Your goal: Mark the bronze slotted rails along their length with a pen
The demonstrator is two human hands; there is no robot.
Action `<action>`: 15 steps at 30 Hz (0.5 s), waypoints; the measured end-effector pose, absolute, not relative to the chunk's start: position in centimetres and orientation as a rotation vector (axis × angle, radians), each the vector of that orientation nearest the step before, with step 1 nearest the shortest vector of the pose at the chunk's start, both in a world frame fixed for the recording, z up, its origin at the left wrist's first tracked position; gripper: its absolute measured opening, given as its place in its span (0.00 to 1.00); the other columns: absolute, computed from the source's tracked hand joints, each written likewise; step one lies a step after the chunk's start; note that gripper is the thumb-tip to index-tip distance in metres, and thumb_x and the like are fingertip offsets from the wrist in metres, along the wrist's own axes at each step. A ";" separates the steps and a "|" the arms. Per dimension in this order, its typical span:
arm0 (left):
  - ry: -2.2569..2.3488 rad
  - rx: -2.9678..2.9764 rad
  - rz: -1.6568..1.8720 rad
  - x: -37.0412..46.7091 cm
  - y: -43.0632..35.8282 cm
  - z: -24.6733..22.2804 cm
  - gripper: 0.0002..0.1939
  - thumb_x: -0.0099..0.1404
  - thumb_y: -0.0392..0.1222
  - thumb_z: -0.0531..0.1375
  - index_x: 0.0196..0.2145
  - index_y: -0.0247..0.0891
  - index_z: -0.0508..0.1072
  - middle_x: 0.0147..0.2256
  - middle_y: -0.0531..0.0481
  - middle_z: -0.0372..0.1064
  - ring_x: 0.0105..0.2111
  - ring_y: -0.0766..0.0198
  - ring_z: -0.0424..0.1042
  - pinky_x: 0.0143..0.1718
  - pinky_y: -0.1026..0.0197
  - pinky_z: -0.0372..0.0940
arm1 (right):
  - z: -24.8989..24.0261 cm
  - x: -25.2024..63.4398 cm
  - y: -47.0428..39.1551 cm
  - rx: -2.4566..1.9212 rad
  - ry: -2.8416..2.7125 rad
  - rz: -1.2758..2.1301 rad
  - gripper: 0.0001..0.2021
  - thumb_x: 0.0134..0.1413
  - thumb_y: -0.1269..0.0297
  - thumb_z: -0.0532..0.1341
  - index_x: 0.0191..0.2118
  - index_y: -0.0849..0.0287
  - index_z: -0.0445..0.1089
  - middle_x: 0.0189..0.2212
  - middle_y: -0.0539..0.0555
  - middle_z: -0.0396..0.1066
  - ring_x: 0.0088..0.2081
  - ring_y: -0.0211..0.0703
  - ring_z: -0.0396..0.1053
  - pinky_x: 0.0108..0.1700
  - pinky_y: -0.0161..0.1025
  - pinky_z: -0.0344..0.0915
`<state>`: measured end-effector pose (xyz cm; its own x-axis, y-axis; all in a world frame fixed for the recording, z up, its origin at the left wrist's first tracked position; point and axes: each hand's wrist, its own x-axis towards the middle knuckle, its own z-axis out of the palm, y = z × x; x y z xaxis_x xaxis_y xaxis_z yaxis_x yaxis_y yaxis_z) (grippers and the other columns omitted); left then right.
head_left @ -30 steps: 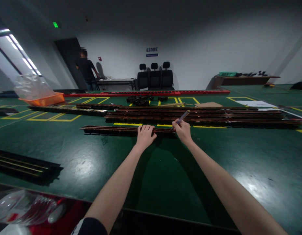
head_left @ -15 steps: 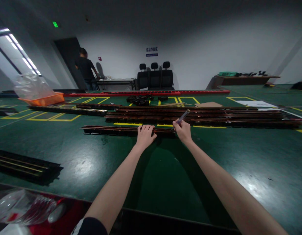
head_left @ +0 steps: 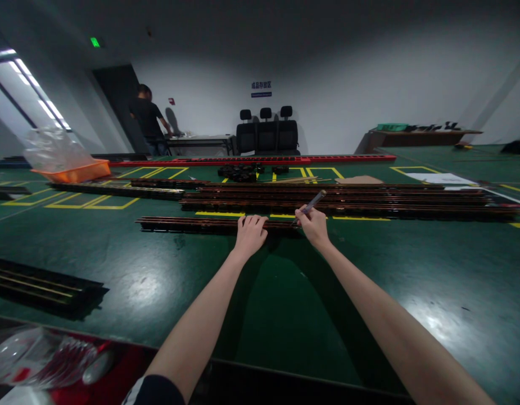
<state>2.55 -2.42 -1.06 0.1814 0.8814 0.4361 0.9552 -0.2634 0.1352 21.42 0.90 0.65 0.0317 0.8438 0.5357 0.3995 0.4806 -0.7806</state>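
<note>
On the green tabletop lies a long dark rail (head_left: 188, 224) with thin reddish-brown lines along it. My left hand (head_left: 251, 235) is closed over its upper side towards the right, with the fingers bent across it. A pen (head_left: 313, 201) with a see-through barrel is held in my right hand (head_left: 314, 224). The pen slants down and left, and its lower tip meets the rail's right end; whether it touches cannot be made out. Just beyond both hands runs a bundle of similar long rails (head_left: 369, 202), lying side by side.
At the left stands an orange tray (head_left: 80, 172) with a clear plastic bag (head_left: 57, 147). More rails (head_left: 44, 287) lie near left. A plastic bottle (head_left: 40, 357) is at the lower left. Farther off are black parts (head_left: 239, 171), cardboard (head_left: 360, 180), seats (head_left: 267, 136) and a person (head_left: 149, 119).
The rail under my left hand has slid slightly left. My right hand and the pen have also shifted a little left, while my left hand stays almost in place.
</note>
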 end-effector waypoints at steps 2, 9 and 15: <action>-1.787 -2.281 -0.646 2.5 -2.4 -1.1 0.19 0.65 0.35 0.48 0.51 0.41 0.68 0.49 0.45 0.69 0.52 0.55 0.64 0.57 0.46 0.52 | 0.6 21.4 1.0 -1.106 -1.581 0.481 0.15 0.51 0.52 0.55 0.23 0.59 0.67 0.17 0.53 0.67 0.20 0.42 0.64 0.26 0.38 0.59; -1.791 -2.287 -0.647 2.4 -2.2 -1.3 0.20 0.65 0.34 0.47 0.52 0.39 0.67 0.50 0.45 0.69 0.52 0.55 0.64 0.58 0.45 0.51 | 0.6 21.9 1.2 -1.125 -1.578 0.446 0.14 0.50 0.54 0.54 0.22 0.59 0.66 0.17 0.53 0.66 0.20 0.42 0.63 0.26 0.37 0.58; -1.803 -2.309 -0.658 2.3 -2.3 -1.2 0.21 0.64 0.33 0.46 0.52 0.40 0.68 0.50 0.45 0.69 0.52 0.55 0.64 0.59 0.45 0.50 | 0.7 21.9 1.1 -1.129 -1.582 0.448 0.16 0.51 0.51 0.54 0.23 0.59 0.66 0.17 0.53 0.65 0.19 0.40 0.61 0.24 0.37 0.56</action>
